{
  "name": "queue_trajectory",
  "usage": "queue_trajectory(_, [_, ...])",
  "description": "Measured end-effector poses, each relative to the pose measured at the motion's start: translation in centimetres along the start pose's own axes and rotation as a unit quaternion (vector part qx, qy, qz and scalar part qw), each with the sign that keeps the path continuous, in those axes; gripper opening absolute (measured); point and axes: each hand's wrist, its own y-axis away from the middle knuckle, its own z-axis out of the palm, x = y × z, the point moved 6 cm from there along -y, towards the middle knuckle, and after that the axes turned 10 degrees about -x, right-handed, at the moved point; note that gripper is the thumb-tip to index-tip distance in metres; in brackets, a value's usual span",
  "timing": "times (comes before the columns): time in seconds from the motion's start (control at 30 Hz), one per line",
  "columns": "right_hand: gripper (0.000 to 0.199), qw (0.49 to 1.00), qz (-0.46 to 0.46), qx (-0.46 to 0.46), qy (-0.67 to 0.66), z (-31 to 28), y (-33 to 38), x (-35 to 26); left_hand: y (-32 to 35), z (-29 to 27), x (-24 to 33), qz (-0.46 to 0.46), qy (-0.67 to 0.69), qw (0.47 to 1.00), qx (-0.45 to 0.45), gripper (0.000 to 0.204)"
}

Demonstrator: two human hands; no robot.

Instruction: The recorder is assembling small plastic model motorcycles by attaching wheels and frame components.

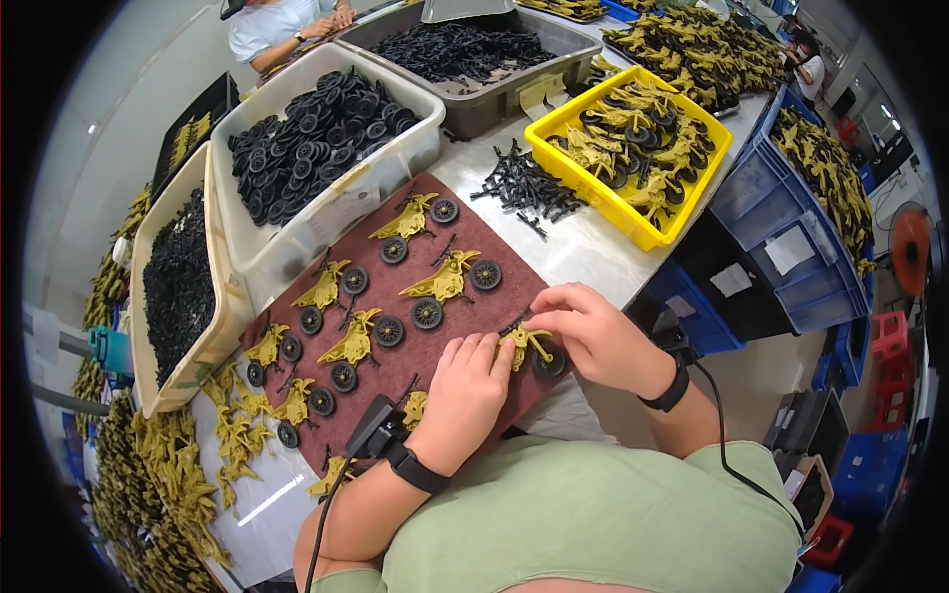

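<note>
At the near right corner of a dark red mat [465, 217], both hands work at a yellow toy motorcycle body [526, 343]. My left hand [463, 390] lies with fingers pressed together, its fingertips closed on the left side of that body. My right hand [593, 331] is closed in a pinch at its top, where a thin black part [514, 322] shows by the fingertips. A black spoked wheel [548, 360] lies beside the body, under the right hand. More yellow bodies [442, 277] lie in rows on the mat, most with black wheels [485, 274] and thin black parts beside them.
Beyond the mat stand a white bin [425, 128] of black wheels, a beige bin [225, 287] of small black parts, a grey bin [494, 104] and a yellow tray [633, 235] of motorcycles. A loose black pile [524, 183] lies nearby. Yellow parts [178, 465] heap at left. Another person [277, 35] sits across.
</note>
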Motion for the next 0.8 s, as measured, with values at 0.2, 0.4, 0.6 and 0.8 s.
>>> queue_trajectory(0.2, [0.022, 0.992, 0.05, 0.012, 0.112, 2.2, 2.3, -2.7, -0.3, 0.8, 0.0, -0.063, 0.029, 0.998, -0.008, 0.038])
queue_trajectory(0.4, [0.021, 0.979, 0.103, 0.014, 0.174, 4.6, 3.0, -1.9, -0.2, 0.3, 0.4, -0.053, 0.039, 0.998, -0.017, 0.037])
queue_trajectory(0.6, [0.012, 0.979, 0.121, 0.023, 0.165, 5.4, 3.0, -1.7, -0.2, 0.0, -0.4, -0.033, 0.088, 0.996, 0.003, 0.036])
queue_trajectory(0.8, [0.011, 0.979, 0.131, 0.028, 0.15, 5.8, 3.1, -1.3, 0.1, 0.5, 0.0, -0.03, 0.024, 0.998, -0.04, 0.038])
